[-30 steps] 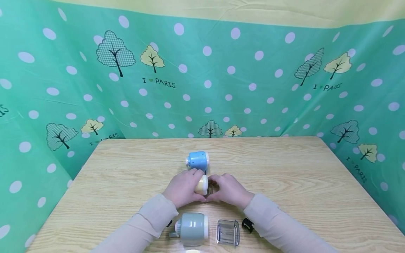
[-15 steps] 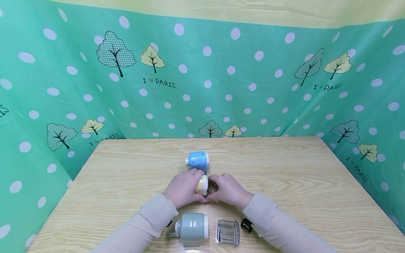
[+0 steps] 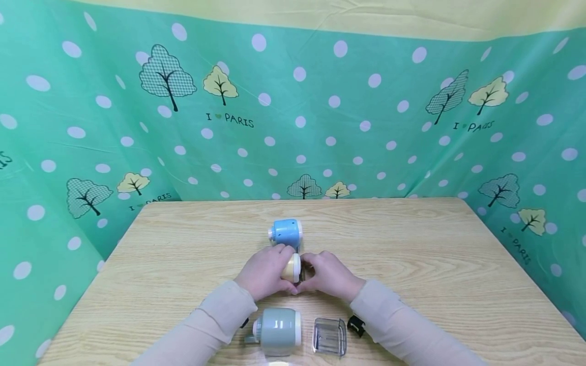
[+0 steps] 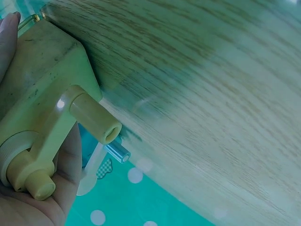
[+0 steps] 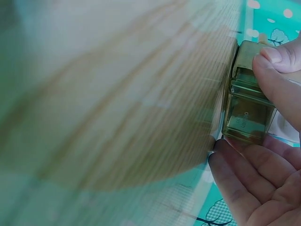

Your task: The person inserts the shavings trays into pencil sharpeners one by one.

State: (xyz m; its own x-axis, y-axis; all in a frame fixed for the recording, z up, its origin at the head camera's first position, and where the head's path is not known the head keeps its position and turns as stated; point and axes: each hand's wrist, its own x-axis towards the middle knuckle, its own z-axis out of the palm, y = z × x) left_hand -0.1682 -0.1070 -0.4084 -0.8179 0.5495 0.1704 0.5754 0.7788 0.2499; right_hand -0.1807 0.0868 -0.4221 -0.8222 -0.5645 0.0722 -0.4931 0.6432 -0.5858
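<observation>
My left hand grips a yellow hand-crank pencil sharpener lying on its side on the wooden table. Its crank shows close up in the left wrist view. At the sharpener's white-rimmed end, my right hand pinches a clear plastic shavings drawer between thumb and fingers. The drawer is against the sharpener's end, but how far it sits inside cannot be told. Fingertips of both hands meet near the table. Most of the yellow body is hidden under the left hand.
Just behind the hands lies a blue pencil sharpener. In front is a grey-green sharpener with a separate clear drawer to its right. A small black device is at the right sleeve. A patterned green curtain surrounds the table.
The right hand has shifted very slightly left, bringing the clear drawer a little closer to the yellow pencil sharpener. The left hand and the other objects look almost unchanged.
</observation>
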